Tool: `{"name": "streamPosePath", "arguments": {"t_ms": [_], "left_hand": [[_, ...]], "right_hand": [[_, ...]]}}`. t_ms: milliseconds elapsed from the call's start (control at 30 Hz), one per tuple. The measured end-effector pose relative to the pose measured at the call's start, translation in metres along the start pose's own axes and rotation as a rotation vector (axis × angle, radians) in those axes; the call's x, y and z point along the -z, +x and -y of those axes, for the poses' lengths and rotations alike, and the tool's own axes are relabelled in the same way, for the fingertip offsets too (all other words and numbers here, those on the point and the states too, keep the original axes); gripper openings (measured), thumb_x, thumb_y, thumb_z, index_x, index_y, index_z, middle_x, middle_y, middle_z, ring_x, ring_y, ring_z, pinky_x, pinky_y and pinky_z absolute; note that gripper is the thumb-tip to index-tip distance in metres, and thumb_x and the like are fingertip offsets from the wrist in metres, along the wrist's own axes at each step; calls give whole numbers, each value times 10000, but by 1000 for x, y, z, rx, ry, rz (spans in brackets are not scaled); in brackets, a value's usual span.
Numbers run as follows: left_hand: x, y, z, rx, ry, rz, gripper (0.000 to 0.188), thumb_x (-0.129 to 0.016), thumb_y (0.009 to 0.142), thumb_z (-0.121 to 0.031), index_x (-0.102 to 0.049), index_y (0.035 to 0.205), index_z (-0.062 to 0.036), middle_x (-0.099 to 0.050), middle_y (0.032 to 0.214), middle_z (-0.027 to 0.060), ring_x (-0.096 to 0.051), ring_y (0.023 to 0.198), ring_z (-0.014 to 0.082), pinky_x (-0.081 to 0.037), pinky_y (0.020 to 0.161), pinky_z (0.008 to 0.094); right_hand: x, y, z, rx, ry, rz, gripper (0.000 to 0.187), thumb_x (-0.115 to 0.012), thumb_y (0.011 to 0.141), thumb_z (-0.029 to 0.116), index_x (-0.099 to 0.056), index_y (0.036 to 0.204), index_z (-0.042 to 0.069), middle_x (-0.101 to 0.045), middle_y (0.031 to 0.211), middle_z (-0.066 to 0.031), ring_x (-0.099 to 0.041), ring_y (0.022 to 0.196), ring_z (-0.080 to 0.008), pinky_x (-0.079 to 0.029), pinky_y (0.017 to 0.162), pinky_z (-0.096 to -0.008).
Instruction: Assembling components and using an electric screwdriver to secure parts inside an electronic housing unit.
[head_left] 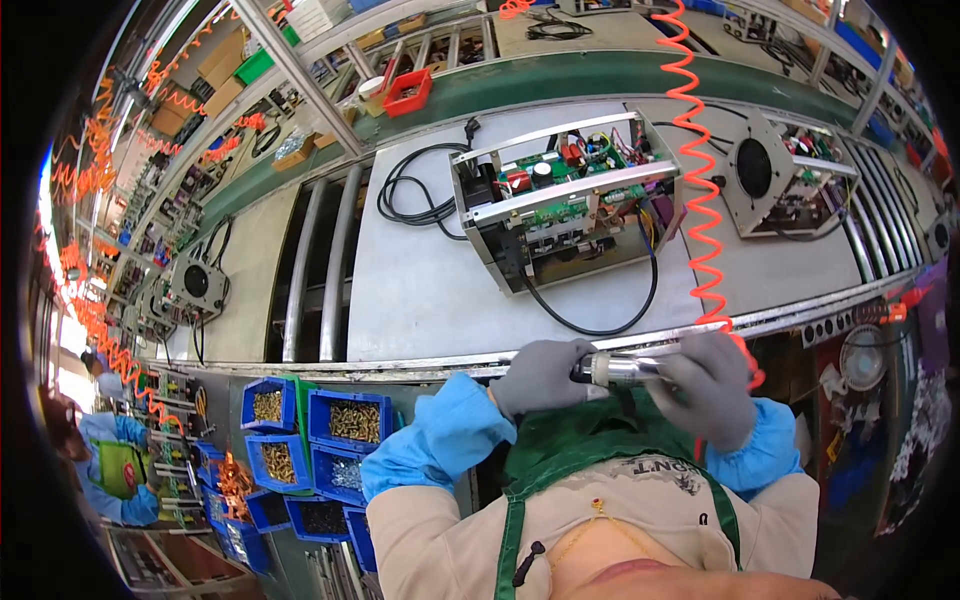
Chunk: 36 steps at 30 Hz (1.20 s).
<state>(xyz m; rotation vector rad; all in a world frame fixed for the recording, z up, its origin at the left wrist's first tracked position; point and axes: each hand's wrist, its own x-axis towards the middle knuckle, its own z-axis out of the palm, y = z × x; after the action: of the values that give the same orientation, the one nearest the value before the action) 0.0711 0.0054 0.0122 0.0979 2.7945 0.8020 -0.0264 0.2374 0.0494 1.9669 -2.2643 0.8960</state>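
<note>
In front of my green apron, both hands, in grey gloves, hold a silver cylindrical air tool [626, 368] roughly level. My left hand [545, 378] is closed around its black end. My right hand [708, 388] grips the other end, its fingers bent over the metal. An orange coiled air hose [706, 220] hangs down to beside my right hand; its join to the tool is hidden. Beyond my hands, an open metal-framed device [570, 195] with green circuit boards stands on a pale board [410, 300]. Its black cable [420, 205] lies looped at the left.
Another open device [775, 175] with a round fan stands on the right. Metal rollers [340, 265] separate the boards on the line. Blue bins [350, 418] of screws and small parts sit at my left. A red bin [408, 92] stands across the line; a co-worker [115, 465] is at far left.
</note>
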Motion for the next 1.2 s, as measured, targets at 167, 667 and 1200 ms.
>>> {"name": "streamPosePath", "arguments": {"t_ms": [167,667,1200], "left_hand": [[-51,22,7,-30,-1098,-44,484,-794,752,-242,-601,1129,-8,-650,959,61,-599,885,142,-484,815,315],[-64,-22,26,149,-156,-731,656,-699,786,-317,-466,1314,-5,-531,1231,236,-527,1134,387,-438,970,433],[-96,-218,33,1137,-195,-1248,169,-633,846,-160,-690,974,-64,-685,943,125,-659,865,294,-517,782,362]], "right_hand": [[17,5,-22,-37,214,13,259,-798,585,227,-608,710,102,-577,703,-70,-577,586,-323,-456,550,-370],[-64,56,-85,-391,1265,-266,397,-530,691,-69,-460,1056,71,-536,814,-81,-574,655,-172,-501,508,-271],[-84,69,-84,-241,1152,-206,721,-555,656,-42,-399,1357,18,-599,762,-58,-621,705,-170,-564,738,-346]]}}
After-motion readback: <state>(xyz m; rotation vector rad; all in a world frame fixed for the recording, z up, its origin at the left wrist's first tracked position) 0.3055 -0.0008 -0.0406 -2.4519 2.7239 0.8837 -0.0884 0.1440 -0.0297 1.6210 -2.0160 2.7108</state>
